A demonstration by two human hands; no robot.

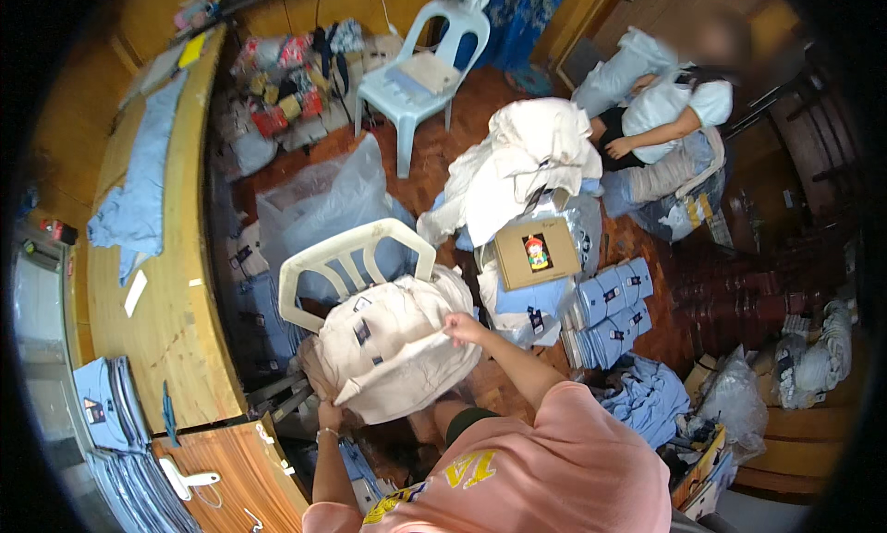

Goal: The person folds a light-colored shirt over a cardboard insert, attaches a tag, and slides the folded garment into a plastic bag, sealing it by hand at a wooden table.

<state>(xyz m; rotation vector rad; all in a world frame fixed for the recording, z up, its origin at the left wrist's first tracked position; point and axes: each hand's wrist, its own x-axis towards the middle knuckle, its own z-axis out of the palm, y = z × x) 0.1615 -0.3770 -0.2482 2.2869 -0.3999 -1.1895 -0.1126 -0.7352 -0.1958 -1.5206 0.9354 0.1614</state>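
A pile of cream garments point(397, 302) lies on the seat of a white plastic armchair point(356, 230) in front of me. My right hand point(465, 330) pinches the raised edge of the top cream garment point(393, 378) at its right end. Low at the left, my left hand point(328, 415) is closed at the same garment's other end, its fingers partly hidden by the cloth. The held edge stretches between both hands, with a fold hanging toward me. Small dark tags point(361, 332) show on the cream cloth beyond the fold.
A wooden table point(185, 284) with a blue garment point(148, 163) stands at left. Folded blue shirts point(610, 311) and a cardboard box point(536, 251) are at right, below a cream cloth heap point(527, 154). Another person point(674, 117) sits far right. A pale plastic chair point(407, 99) stands farther back.
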